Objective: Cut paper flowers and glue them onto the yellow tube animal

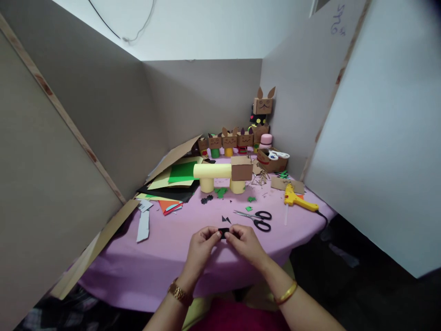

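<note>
A small piece of black paper (223,232) is pinched between my two hands near the table's front edge. My left hand (204,243) grips its left side and my right hand (245,243) its right, thumbs on top. Just beyond lie tiny black paper scraps (226,219). Black-handled scissors (257,218) rest to the right with their blades pointing left. Farther back stands a figure of pale yellow paper tubes (213,171) with a brown cardboard box (241,168) at its right end.
At right a yellow glue gun (298,200) lies by a cardboard strip (280,184). Coloured paper sheets (182,172) pile up at left. Cardboard animal figures (229,140) line the back beside a box (272,161) with white scissors (278,155). Grey partitions (206,92) enclose the purple-covered table (165,262).
</note>
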`<state>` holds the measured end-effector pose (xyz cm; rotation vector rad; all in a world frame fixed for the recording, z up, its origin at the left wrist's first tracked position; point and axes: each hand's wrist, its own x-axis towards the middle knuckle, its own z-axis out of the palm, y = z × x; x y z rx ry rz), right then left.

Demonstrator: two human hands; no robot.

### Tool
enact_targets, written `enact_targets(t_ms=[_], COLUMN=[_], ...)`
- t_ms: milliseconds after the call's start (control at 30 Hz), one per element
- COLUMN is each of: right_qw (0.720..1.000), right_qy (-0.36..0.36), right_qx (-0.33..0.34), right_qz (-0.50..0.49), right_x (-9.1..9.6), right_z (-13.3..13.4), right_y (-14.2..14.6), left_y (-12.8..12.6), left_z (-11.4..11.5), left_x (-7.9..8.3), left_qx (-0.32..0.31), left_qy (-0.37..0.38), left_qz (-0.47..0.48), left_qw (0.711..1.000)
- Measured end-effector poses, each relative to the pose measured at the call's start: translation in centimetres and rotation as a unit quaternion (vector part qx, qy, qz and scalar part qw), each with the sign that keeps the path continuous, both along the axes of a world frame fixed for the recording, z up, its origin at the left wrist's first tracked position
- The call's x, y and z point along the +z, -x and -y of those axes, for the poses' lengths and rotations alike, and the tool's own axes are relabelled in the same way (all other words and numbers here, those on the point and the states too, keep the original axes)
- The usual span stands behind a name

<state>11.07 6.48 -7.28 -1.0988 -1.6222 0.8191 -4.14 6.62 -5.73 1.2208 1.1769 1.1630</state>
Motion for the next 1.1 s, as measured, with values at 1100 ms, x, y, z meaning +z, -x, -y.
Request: enact_targets(t_ms=[1100], right_qw=[0.997], right_qy=[-0.021], right_qx=[-0.004], right_qz=[0.074], right_x=[0.20], right_z=[0.13], right_y=[0.30], left_y=[-0.62], left_z=[-0.40], left_x=[-0.30], left_qx=[-0.010], left_qy=[-0.045], left_qz=[-0.061], left_qw=[0.997])
